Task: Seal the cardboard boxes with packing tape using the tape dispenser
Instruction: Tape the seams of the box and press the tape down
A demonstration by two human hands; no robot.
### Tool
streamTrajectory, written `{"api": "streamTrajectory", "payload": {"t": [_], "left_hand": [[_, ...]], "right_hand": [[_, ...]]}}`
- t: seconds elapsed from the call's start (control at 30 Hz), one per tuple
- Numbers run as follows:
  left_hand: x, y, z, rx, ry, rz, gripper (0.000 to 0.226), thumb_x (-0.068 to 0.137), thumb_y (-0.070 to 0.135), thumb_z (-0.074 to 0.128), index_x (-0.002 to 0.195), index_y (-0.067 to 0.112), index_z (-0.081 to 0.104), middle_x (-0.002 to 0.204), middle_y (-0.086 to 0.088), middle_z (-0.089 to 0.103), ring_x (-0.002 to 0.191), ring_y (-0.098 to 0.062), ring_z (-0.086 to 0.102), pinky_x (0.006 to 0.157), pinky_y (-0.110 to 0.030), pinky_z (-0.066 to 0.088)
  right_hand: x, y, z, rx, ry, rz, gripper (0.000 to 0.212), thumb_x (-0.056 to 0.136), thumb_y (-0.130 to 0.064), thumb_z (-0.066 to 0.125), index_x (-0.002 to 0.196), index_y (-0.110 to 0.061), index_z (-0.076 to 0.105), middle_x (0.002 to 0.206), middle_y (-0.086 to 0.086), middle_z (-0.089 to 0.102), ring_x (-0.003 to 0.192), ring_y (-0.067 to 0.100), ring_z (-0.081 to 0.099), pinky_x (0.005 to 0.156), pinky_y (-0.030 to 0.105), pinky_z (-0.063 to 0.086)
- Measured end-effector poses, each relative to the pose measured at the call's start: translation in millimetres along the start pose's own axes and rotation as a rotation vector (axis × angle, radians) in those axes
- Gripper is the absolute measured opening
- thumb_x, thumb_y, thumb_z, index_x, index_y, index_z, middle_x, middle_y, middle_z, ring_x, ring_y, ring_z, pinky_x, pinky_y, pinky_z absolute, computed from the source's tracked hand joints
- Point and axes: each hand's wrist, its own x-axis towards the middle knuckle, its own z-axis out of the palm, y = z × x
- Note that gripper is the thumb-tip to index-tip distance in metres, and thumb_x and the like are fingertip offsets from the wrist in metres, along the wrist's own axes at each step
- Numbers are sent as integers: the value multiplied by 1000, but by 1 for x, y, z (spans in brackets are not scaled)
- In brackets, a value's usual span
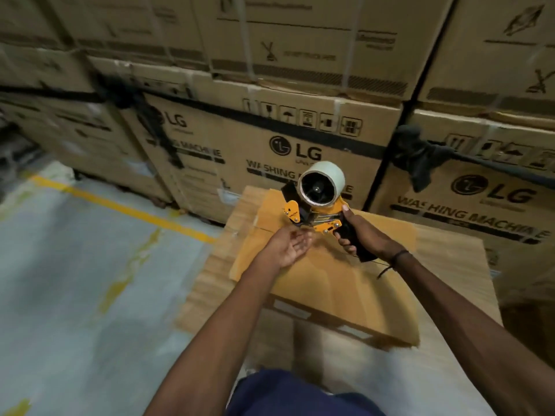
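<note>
Two hands work over one box point(324, 283), which lies at centre on a stack of flat cardboard point(450, 265). The right hand point(359, 235) wraps the dispenser point(315, 211) handle tight, tilting the roll point(321, 187) up toward 12 o'clock, likely to expose the tape end. The left hand point(285, 246), at 9 o'clock of the dispenser, lies palm-up, fingers loosely spread, holding nothing I can make out; probably reaching for the tape end. Stacked cartons point(300, 151) wall off 12 o'clock; bare floor point(75, 265) lies at 9.
</note>
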Motion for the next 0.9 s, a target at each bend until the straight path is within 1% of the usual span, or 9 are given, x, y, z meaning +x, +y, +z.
{"api": "streamTrajectory", "payload": {"t": [0.1,0.27,0.4,0.47,0.53,0.67,0.77,0.87,0.9], "left_hand": [[1,27,-37,94,72,70,11,104,3,52,103,-1,62,91,-13,68,79,-18,65,57,-24,61],[9,65,-98,223,259,231,25,99,1,63,123,0,65,90,-11,73,69,-9,71,57,-23,60],[16,85,-126,223,364,347,25,89,-6,71,106,12,63,99,-15,70,77,-21,68,54,-25,53],[26,90,-136,329,458,434,23,88,-4,72,97,16,66,108,-14,71,93,-27,70,57,-26,54],[37,93,-142,415,505,488,22,88,-3,73,98,16,67,114,-16,71,102,-31,71,62,-32,58],[54,87,-141,521,503,518,33,82,-4,76,100,20,62,105,-11,70,97,-28,70,86,-41,61],[66,78,-142,543,510,527,32,82,-2,78,103,16,61,101,-9,71,87,-21,67,76,-30,61],[82,67,-154,530,553,562,23,83,3,74,100,16,66,99,-6,74,95,-26,72,82,-45,62],[86,64,-157,520,565,577,21,85,3,71,102,14,67,96,-4,74,96,-27,72,83,-44,61]], "right_hand": [[28,-11,24,-46,-65,-16,80,96,-83,25,86,-11,58,68,5,46,53,18,37,52,29,34],[71,-27,57,-99,-131,-41,82,95,-84,27,89,-9,59,71,9,47,55,21,38,54,30,37],[101,-32,75,-165,-154,-45,85,94,-85,28,87,-7,61,70,12,48,55,22,39,56,30,38],[113,-31,80,-208,-156,-31,85,94,-85,28,85,-8,62,69,12,50,55,23,39,58,32,39],[121,-28,81,-234,-146,-5,83,94,-85,29,82,-9,62,68,11,50,54,22,40,58,31,39],[127,-21,76,-239,-134,27,80,98,-79,30,78,-8,61,64,10,50,50,20,38,56,30,39],[131,-12,73,-261,-113,32,80,100,-77,29,73,-9,60,63,10,50,49,20,38,56,31,39],[133,-6,73,-281,-92,29,79,101,-76,27,70,-11,59,61,8,51,48,18,37,52,27,37],[134,-5,73,-288,-94,26,78,102,-74,26,69,-12,59,60,7,51,48,18,37,51,27,37]]}}
